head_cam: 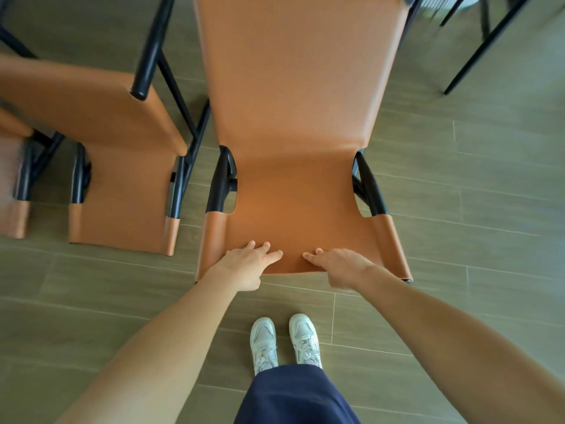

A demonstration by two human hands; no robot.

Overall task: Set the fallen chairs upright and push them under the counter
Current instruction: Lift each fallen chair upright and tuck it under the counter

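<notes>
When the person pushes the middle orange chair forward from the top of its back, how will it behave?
The chair will probably slide readily: thin black frame, smooth floor. It may tip forward, since left hand and right hand hold it high. The leather back would likely flex slightly.

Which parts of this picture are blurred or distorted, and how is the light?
Head view: the middle tan leather chair is fairly sharp; the chair at the left edge and the top-right black legs are smeared; the wide lens bends the floor planks; light is soft, without glare.
</notes>
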